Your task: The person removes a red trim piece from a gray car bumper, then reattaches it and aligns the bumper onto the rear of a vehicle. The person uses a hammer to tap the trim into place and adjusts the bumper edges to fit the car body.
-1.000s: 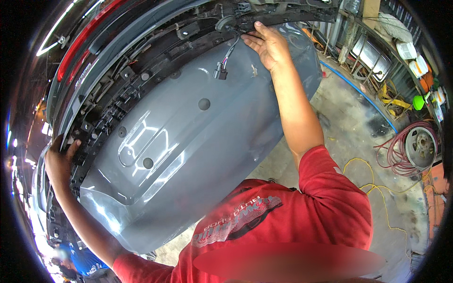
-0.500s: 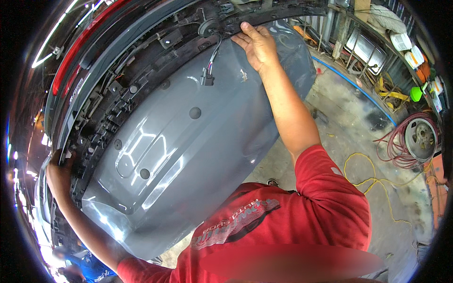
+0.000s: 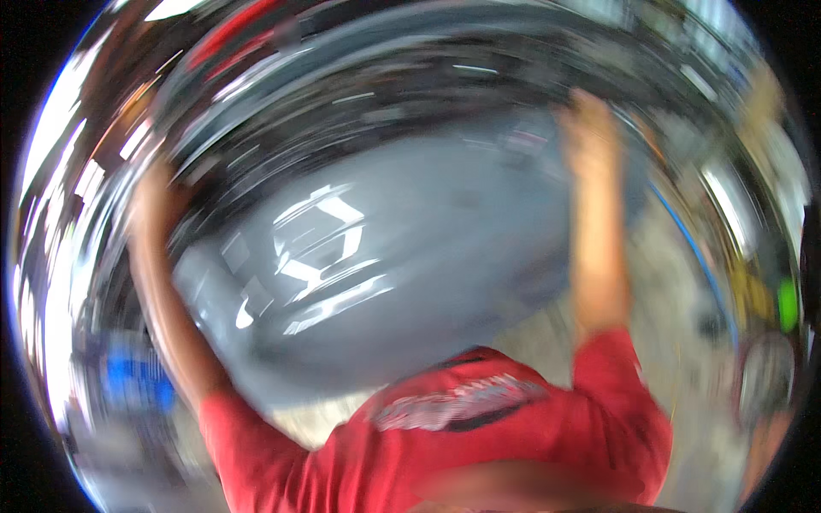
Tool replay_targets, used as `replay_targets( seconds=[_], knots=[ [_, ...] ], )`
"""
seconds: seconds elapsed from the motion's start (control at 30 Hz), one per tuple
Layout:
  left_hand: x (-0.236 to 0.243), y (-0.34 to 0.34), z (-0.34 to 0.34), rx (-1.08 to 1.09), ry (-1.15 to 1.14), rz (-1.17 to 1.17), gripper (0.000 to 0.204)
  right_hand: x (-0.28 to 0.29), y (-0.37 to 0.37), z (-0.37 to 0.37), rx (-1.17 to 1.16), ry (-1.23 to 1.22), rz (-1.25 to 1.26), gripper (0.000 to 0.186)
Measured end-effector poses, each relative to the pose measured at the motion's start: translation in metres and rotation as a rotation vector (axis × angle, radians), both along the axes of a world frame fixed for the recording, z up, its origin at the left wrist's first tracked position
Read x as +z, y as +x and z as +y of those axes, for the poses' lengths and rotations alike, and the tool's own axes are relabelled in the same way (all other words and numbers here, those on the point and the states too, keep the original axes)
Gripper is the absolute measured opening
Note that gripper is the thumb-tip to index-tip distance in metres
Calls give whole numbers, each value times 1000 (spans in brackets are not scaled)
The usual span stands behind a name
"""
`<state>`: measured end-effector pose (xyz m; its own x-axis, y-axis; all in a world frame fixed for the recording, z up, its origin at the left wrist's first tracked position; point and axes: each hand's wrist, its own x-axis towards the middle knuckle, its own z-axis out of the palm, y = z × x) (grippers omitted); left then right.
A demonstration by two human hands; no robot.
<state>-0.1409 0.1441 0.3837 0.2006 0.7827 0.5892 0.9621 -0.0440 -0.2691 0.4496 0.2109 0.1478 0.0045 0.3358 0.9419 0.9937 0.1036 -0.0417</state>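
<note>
A large glossy grey car body panel (image 3: 428, 248) fills the middle of the view, with bright lights reflected on its left half. Its far edge meets a band of dark parts (image 3: 325, 111). At the panel's far right end is my right hand (image 3: 590, 124), at or over that edge. My left hand (image 3: 156, 192) is at the far left end, beside the dark parts. Both arms are stretched wide. Motion smears the whole picture, so the fingers of either hand and any grip cannot be made out.
A red strip (image 3: 231, 34) lies beyond the panel at the upper left. A blurred blue shape (image 3: 137, 376) is at the lower left. On the right, a blue hose (image 3: 697, 256) runs along the concrete floor, near a wheel (image 3: 767, 376) and a bright green item (image 3: 787, 305).
The view has swung and blurred, and the panel now lies more level across it. Both hands remain near its two far ends. The hanging wire connector no longer shows clearly.
</note>
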Motion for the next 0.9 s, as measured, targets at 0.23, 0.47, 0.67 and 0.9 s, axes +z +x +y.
replay_targets(
  seconds=[0.23,0.47,0.67,0.9],
  knots=[
    [-37,22,37,-93,-11,-64,35,-21,87,-49,1129,89,1465,56],
    [-37,41,35,-193,-1,-89,46,-33,119,-49,1121,118,1463,58],
    [-37,44,34,-151,-7,-130,41,-20,93,-61,1044,155,1454,60],
    [-34,48,31,-103,-46,-146,42,-20,89,-63,1031,139,1477,64]
  ],
)
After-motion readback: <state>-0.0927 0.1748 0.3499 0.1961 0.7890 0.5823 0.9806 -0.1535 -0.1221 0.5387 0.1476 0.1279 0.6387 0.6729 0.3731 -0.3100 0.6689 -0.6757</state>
